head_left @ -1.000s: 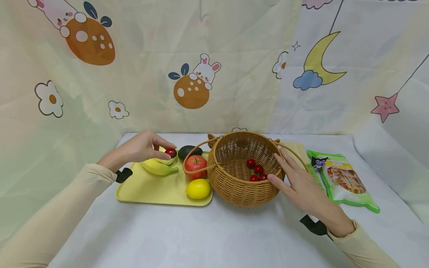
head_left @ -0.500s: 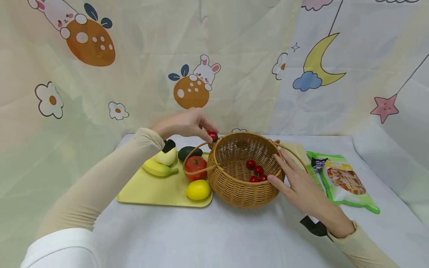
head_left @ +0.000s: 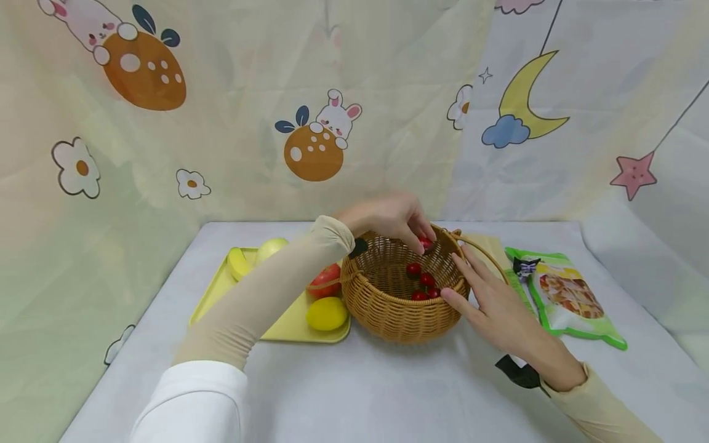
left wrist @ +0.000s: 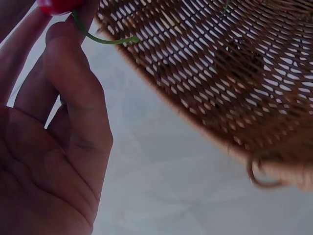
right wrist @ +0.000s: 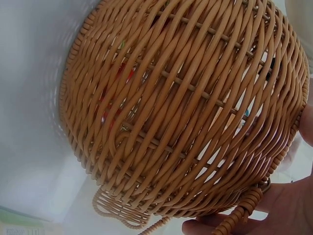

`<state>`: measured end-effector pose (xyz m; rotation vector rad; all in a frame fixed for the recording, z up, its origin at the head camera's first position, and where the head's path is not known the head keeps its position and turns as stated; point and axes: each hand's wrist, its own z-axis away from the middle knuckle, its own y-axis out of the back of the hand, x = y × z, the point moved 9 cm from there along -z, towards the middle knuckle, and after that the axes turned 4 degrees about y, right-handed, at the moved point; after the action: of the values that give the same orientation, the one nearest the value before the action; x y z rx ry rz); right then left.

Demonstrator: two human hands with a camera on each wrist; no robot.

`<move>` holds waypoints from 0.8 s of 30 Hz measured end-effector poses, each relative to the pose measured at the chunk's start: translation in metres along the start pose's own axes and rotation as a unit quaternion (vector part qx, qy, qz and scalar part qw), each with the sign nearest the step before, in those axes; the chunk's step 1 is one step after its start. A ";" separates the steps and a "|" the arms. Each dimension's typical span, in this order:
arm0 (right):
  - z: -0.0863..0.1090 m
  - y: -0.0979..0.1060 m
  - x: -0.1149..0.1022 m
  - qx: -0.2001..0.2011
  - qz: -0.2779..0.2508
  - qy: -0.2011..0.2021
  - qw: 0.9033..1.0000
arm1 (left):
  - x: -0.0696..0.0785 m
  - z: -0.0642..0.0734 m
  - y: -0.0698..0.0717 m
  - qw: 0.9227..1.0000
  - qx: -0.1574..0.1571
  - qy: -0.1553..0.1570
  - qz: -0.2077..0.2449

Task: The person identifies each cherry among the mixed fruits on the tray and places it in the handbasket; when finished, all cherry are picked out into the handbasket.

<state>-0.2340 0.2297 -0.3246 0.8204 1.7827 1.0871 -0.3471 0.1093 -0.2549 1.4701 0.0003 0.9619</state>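
My left hand [head_left: 392, 216] is over the back of the wicker basket [head_left: 407, 320], pinching a red cherry [head_left: 426, 243] between thumb and fingers. Its green stem shows in the left wrist view, where the cherry [left wrist: 56, 5] is partly cut off by the frame edge. Several other red cherries [head_left: 425, 280] lie inside the basket near its right wall. My right hand [head_left: 495, 301] touches the basket's right rim with fairly straight, spread fingers. From the right wrist view, the woven side [right wrist: 186, 107] fills most of the picture, and red shows through its gaps.
Left of the basket lies a yellow tray [head_left: 288, 332] with a lemon [head_left: 327, 314], a red apple [head_left: 327, 284], a banana [head_left: 239, 263] and a pale yellow round fruit [head_left: 271, 248]. My left sleeve hides part of it. Green food packets [head_left: 570, 295] lie right.
My left hand has carried the cherry rightward from above the tray to over the basket opening. The left forearm now crosses the tray. My right hand stays at the rim.
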 end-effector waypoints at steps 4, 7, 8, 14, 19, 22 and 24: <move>-0.001 0.001 0.000 0.001 0.003 0.000 1.000 | 0.005 -0.014 -0.012 1.000 -0.009 -0.005 0.000; -0.001 0.001 0.001 -0.003 0.005 -0.001 1.000 | 0.002 -0.022 -0.018 1.000 -0.016 -0.002 0.010; -0.001 0.001 0.001 -0.003 0.004 -0.001 1.000 | 0.001 -0.024 -0.020 1.000 -0.016 -0.003 0.013; -0.001 0.000 0.001 0.001 0.001 -0.002 1.000 | -0.014 -0.030 -0.028 1.000 -0.010 0.006 0.025; -0.001 -0.002 0.002 -0.005 -0.002 -0.006 1.000 | -0.022 -0.035 -0.037 1.000 -0.016 0.007 0.016; -0.001 -0.001 0.001 -0.005 -0.002 -0.004 1.000 | -0.026 -0.036 -0.040 1.000 -0.020 0.017 0.011; -0.001 0.000 0.001 -0.002 -0.001 -0.002 1.000 | -0.028 -0.036 -0.039 0.999 -0.017 0.025 0.010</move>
<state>-0.2357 0.2302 -0.3250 0.8175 1.7766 1.0875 -0.3636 0.1314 -0.3084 1.4168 0.0045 1.0095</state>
